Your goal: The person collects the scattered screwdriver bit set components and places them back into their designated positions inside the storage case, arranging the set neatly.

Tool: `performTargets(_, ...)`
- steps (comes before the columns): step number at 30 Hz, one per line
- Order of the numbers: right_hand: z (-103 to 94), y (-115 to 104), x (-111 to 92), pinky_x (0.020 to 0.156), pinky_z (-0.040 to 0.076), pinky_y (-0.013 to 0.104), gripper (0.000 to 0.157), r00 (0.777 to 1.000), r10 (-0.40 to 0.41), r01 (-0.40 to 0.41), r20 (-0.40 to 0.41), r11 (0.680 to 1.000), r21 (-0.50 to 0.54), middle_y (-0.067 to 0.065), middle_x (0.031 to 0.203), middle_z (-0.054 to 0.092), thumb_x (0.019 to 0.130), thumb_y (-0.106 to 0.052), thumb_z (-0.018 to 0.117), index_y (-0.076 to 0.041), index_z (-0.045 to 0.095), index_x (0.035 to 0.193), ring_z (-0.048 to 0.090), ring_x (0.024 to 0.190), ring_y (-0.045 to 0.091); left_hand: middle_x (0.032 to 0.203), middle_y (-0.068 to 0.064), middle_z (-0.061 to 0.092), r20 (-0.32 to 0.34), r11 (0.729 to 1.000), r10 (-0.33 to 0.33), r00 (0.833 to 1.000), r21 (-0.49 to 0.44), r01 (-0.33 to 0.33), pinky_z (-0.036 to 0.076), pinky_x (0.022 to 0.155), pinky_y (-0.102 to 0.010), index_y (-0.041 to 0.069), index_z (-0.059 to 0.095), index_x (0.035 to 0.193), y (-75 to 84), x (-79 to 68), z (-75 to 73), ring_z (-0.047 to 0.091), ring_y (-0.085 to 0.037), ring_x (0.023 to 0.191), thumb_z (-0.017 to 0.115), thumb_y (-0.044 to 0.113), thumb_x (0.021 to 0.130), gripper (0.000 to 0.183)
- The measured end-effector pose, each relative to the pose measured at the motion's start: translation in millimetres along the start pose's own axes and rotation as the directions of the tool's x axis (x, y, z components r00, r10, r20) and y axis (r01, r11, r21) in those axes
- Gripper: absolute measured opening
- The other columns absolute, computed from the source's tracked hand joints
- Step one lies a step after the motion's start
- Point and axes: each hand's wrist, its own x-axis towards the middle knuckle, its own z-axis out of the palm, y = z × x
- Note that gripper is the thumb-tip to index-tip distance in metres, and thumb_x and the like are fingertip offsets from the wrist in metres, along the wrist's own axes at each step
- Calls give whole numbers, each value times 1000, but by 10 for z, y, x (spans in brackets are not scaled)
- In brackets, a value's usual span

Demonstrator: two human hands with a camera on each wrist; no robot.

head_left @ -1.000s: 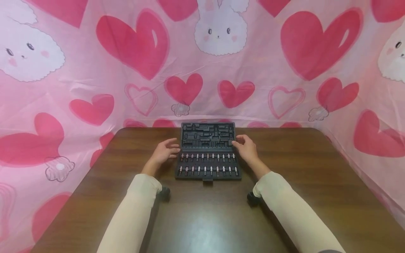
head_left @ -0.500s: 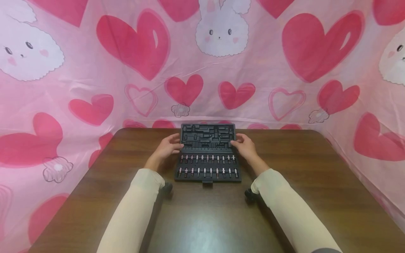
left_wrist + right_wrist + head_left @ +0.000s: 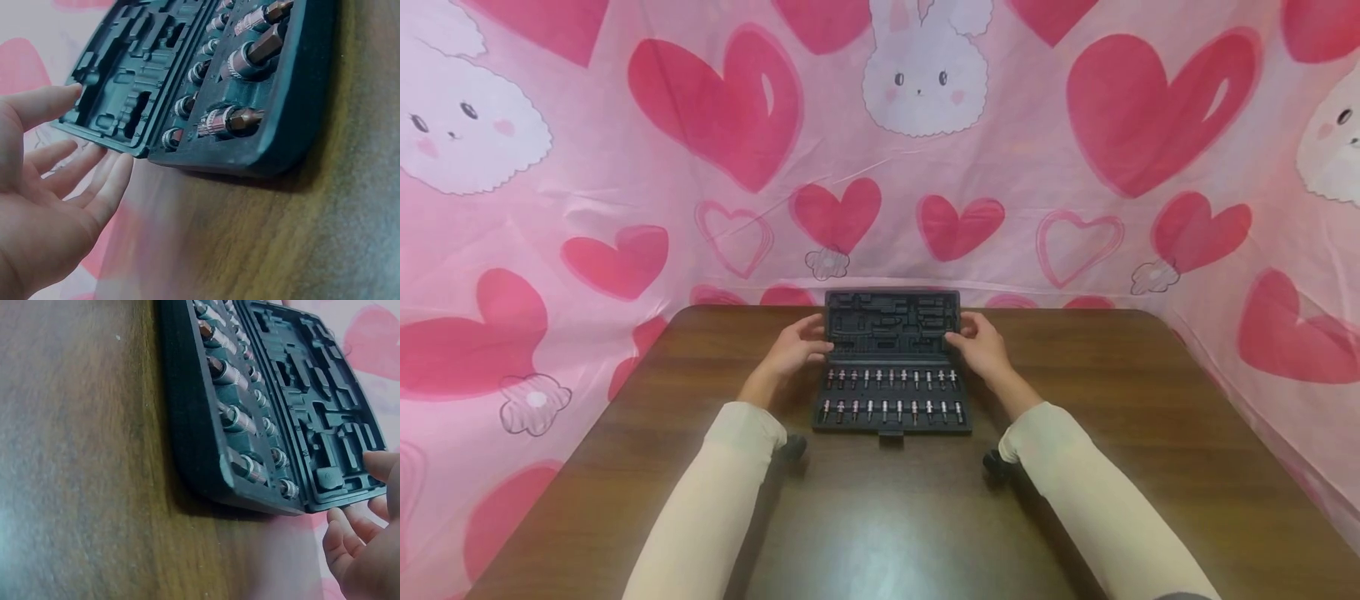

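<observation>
A black plastic bit socket case [image 3: 891, 392] lies unfolded on the table, its lid [image 3: 892, 323] raised at the back. Two rows of silver bit sockets [image 3: 240, 422] fill the base. At the lid's left edge my left hand [image 3: 790, 348] pinches it, thumb on the inner face and fingers behind. On the opposite edge my right hand [image 3: 983, 346] holds the lid the same way. The left wrist view shows the left thumb [image 3: 47, 103] against the lid's rim, with the other fingers partly hidden. A latch tab [image 3: 891, 437] juts from the base's front edge.
The brown wooden table [image 3: 880, 525] extends around the case on all sides. Behind it hangs a pink cloth [image 3: 1022, 150] with hearts and rabbits, close to the table's back edge. Dark wrist devices [image 3: 996, 467] sit under both cuffs.
My left hand has moved right and taken hold of the lid's left edge. The right hand stays at the other edge. The lid now stands slightly more upright.
</observation>
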Motion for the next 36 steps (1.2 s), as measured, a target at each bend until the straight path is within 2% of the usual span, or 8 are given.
performTargets(4, -14, -29, -15, 78, 49, 41, 51, 1000, -20, 20, -10, 1000, 15, 19, 113, 60, 91, -19, 67, -6, 50, 137, 59, 96, 32, 136, -26, 46, 8, 1000, 12, 1000, -1, -12, 47, 92, -49, 5, 32, 151, 38, -20, 2, 57, -37, 108, 63, -1, 88, 70)
performTargets(7, -27, -37, -26, 81, 48, 43, 51, 999, -32, 32, -8, 999, 17, 20, 115, 59, 92, -21, 67, -6, 49, 137, 57, 101, 32, 134, -26, 44, 32, 999, 5, 999, -46, -3, 47, 91, -52, 11, 30, 153, 77, -36, 12, 56, -43, 110, 62, -2, 89, 72)
performTargets(11, -60, -54, -54, 82, 49, 45, 49, 999, -38, 38, -11, 998, 40, 20, 114, 58, 92, -22, 67, -6, 51, 135, 55, 102, 32, 134, -26, 41, 54, 999, -7, 999, -36, 9, 46, 92, -53, 19, 28, 155, 139, -76, 10, 54, -46, 112, 62, 2, 90, 75)
performTargets(16, -101, -89, -95, 84, 49, 46, 48, 999, -52, 52, -11, 996, 66, 20, 116, 57, 93, -24, 66, -6, 51, 134, 55, 103, 33, 137, -25, 41, 53, 999, 24, 998, 24, -26, 42, 97, -52, 14, 29, 154, 194, -111, -22, 52, -41, 116, 63, 7, 91, 72)
performTargets(21, -118, -144, -165, 86, 48, 47, 49, 996, -79, 80, -36, 995, 56, 20, 115, 58, 93, -25, 67, -6, 50, 134, 56, 103, 33, 137, -25, 43, 48, 997, 77, 996, 13, -78, 41, 99, -52, 7, 32, 151, 259, -157, -45, 50, -41, 119, 62, 7, 92, 66)
performTargets(28, -127, -188, -254, 77, 51, 43, 50, 988, -131, 134, -76, 990, 32, 18, 112, 60, 93, -27, 67, -11, 49, 137, 58, 97, 30, 139, -24, 38, 42, 993, 117, 992, 15, -118, 44, 95, -51, 14, 27, 154, 312, -246, -60, 50, -43, 118, 63, 8, 92, 72)
performTargets(36, -173, -217, -368, 84, 48, 46, 47, 981, -166, 167, -98, 986, 8, 17, 110, 63, 91, -30, 68, -13, 53, 133, 61, 102, 32, 140, -25, 37, 41, 980, 193, 980, 47, -195, 42, 97, -54, 15, 31, 152, 341, -370, -70, 44, -40, 124, 62, 7, 91, 68)
